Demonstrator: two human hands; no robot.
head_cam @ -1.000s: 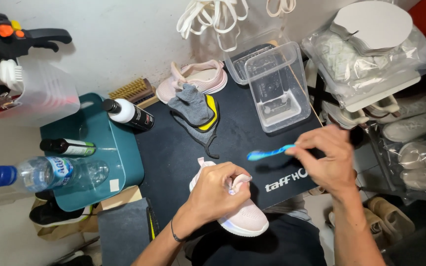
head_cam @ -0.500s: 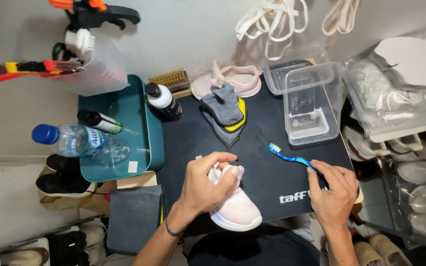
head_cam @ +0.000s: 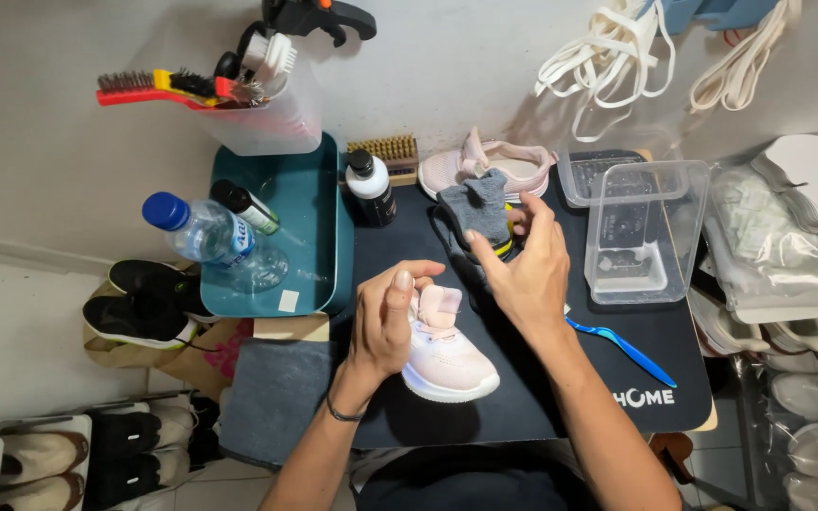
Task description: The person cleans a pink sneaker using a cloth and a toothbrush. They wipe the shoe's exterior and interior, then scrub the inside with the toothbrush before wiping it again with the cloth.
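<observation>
A small pink shoe (head_cam: 449,355) lies on the black mat (head_cam: 542,416), toe toward me. My left hand (head_cam: 385,322) grips its left side, fingers curled by the tongue. My right hand (head_cam: 523,270) is over the mat behind the shoe, fingers apart. Its fingertips reach the grey cloth (head_cam: 477,203), which is draped over a yellow and black object. Nothing is in that hand. A blue toothbrush (head_cam: 622,347) lies on the mat just right of my right forearm.
A second pink shoe (head_cam: 485,163), a black and white bottle (head_cam: 369,189) and a wooden brush (head_cam: 385,151) sit at the back. Clear plastic boxes (head_cam: 641,232) stand right. A teal tray (head_cam: 310,237) with a water bottle (head_cam: 205,232) is left. Shoes crowd both sides.
My right hand has put the blue toothbrush down on the mat and moved up and left to the grey cloth. The left hand stays on the pink shoe.
</observation>
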